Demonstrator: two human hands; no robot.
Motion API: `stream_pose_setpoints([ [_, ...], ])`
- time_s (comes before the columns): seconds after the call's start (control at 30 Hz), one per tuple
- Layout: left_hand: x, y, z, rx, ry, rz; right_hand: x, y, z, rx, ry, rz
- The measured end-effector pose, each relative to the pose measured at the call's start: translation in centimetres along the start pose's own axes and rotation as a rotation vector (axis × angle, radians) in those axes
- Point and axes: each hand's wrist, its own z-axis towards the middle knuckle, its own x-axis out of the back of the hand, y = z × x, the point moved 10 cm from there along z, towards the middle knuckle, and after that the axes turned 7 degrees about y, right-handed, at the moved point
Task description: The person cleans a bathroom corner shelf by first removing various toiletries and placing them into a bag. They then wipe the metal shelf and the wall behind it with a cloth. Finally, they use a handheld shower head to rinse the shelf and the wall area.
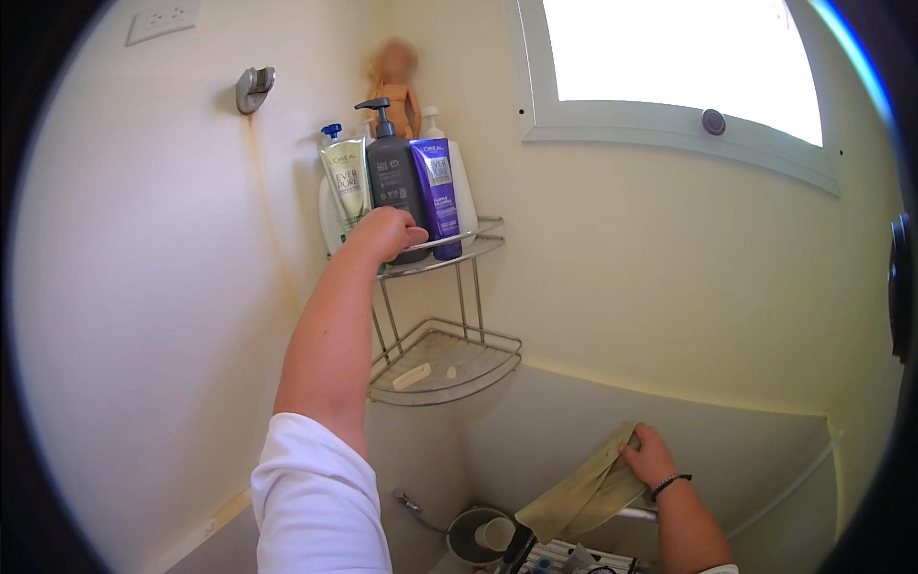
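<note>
My left hand (391, 233) reaches to the upper tier of a wire corner shelf (491, 244), in front of a dark pump bottle (394, 172) and beside a pale green L'Oréal tube (346, 179); whether it grips anything is hidden. A purple L'Oréal tube (437, 194) stands to the right of the dark bottle, with white pump bottles behind. A doll (399, 107) is at the back. Low on the right, my right hand (649, 455) pinches an olive-beige cloth (588, 495) that hangs down to the left.
The lower shelf tier (466, 359) holds a small off-white bar-like piece (412, 377). Below are a bucket (466, 534) with a white cup (495, 534) in it and a striped item with small things on it. A window frame (617, 122) and a metal wall bracket (252, 90) are above.
</note>
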Motion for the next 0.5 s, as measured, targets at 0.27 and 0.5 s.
stream_pose_setpoints([
  [0.27,3.8,1.8,-4.4,-0.095,0.424,-0.268,0.0,-0.2,0.2,0.002,-0.004,-0.011],
  [0.5,-2.9,1.3,-13.6,-0.147,0.467,-0.339,-0.3,-0.5,0.2,-0.028,-0.024,0.019],
])
